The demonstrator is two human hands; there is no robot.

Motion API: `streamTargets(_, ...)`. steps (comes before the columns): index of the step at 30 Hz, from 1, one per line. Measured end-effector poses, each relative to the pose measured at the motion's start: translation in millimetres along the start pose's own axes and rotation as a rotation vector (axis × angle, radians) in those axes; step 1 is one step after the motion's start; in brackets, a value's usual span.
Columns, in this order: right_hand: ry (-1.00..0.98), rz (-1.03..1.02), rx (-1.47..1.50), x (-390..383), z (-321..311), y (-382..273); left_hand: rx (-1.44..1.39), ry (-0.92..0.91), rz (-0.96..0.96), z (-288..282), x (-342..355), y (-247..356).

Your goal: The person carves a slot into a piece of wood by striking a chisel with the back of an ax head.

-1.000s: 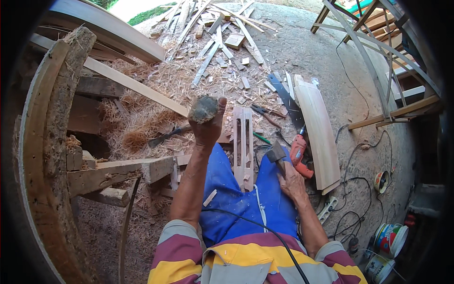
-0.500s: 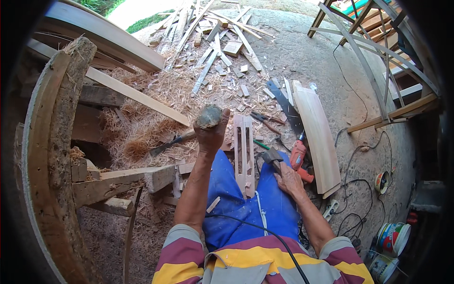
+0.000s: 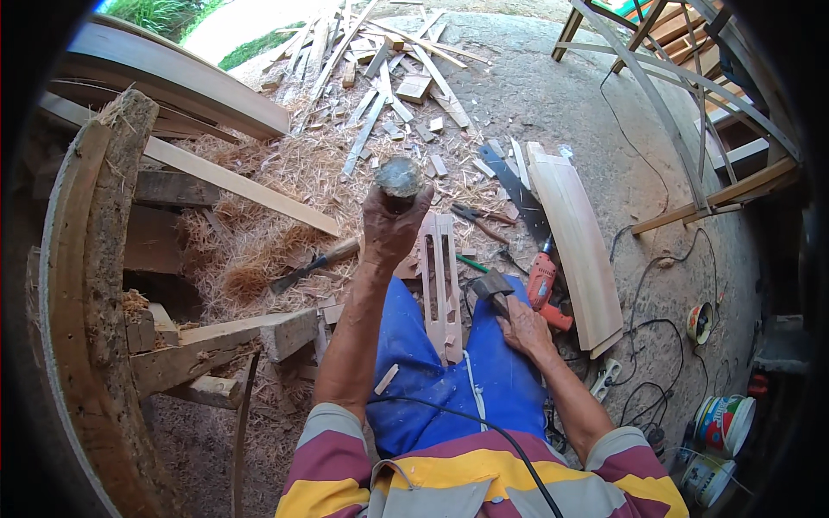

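My left hand (image 3: 390,229) is raised in front of me, fingers wrapped round a thick roundish piece with a rough grey-green end (image 3: 399,177); the rest of it is hidden by the hand. By my right thigh, my right hand (image 3: 525,330) grips a hammer-like tool with a dark blocky head (image 3: 490,284). Between my blue-trousered legs lies a pale wooden piece with long slots (image 3: 451,293). A chisel (image 3: 313,266) with a wooden handle rests on shavings to the left. Beyond the slotted piece are pliers (image 3: 484,224).
To the right lie a red drill (image 3: 541,283), a handsaw (image 3: 516,194) and a wide pale board (image 3: 574,250). Black cords (image 3: 649,332) and buckets (image 3: 724,425) are farther right. A rough timber frame (image 3: 82,285) stands left; scrap wood (image 3: 414,88) is piled ahead.
My left hand has moved slightly right and away from me with the roundish piece, whose end has tilted. My right hand stays nearly in place with its tool. The view has shifted a little.
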State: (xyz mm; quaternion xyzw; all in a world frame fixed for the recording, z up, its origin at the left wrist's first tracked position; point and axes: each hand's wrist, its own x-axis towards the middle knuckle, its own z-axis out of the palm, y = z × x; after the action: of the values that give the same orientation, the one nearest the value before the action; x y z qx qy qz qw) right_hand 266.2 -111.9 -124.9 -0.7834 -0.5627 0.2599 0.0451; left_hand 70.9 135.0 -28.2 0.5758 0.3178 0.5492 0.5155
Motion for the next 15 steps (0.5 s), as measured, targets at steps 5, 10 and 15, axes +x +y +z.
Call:
streamTargets(5,-0.001,-0.009,0.015,1,-1,0,-0.079,0.038,-0.039,0,9,-9)
streamTargets(10,-0.009,0.001,-0.003,1,1,2,-0.044,0.016,0.041,6,10,-17)
streamTargets(15,-0.01,-0.001,-0.008,1,2,5,-0.047,0.04,0.007,15,16,-18)
